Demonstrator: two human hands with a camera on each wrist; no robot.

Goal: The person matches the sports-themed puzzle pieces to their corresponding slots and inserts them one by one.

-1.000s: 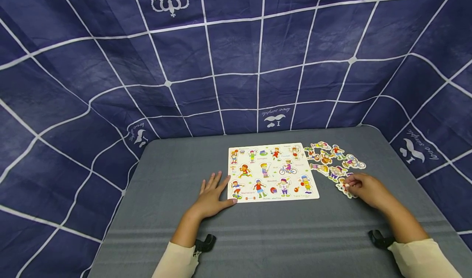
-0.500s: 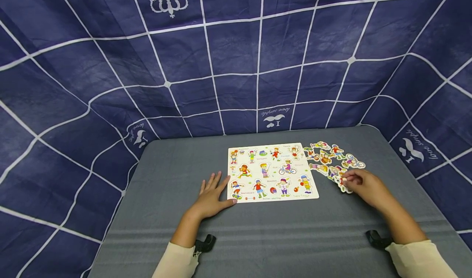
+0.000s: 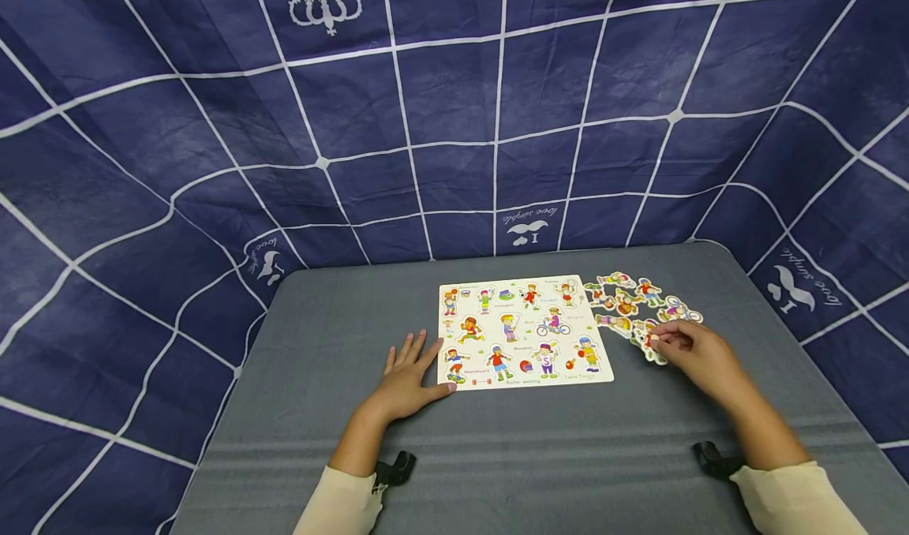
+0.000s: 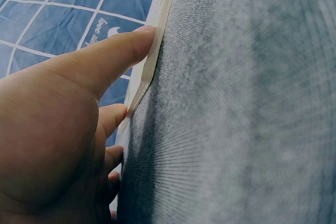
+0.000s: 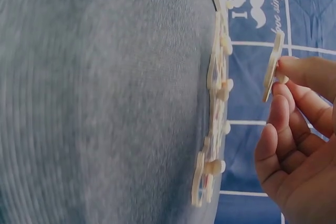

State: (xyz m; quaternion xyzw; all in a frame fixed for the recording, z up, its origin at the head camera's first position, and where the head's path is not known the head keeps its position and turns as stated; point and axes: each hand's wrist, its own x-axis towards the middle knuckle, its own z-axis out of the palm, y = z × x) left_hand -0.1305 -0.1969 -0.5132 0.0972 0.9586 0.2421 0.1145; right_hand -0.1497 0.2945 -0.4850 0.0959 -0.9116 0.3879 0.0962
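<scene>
A white wooden puzzle board [image 3: 525,365] printed with sporty children lies on the grey table. My left hand [image 3: 405,381] rests flat at its left side, fingers spread, with thumb and index fingertips against the edge. In the left wrist view the thumb touches the board's side [image 4: 151,59]. To the right of the board, my right hand [image 3: 703,357] pinches a puzzle piece [image 5: 273,69] by its small knob. The right wrist view shows that piece raised off the table, tilted on edge. Loose puzzle pieces [image 3: 627,304] with knobs lie just beyond.
More pieces, including a bicycle-shaped one [image 3: 678,309], lie scattered along the board's right side. A blue curtain [image 3: 454,101] with white grid lines surrounds the back and sides of the grey tabletop [image 3: 540,456].
My right hand has moved slightly left towards the board and lifted, carrying the puzzle piece with it. The left hand and the board have stayed still.
</scene>
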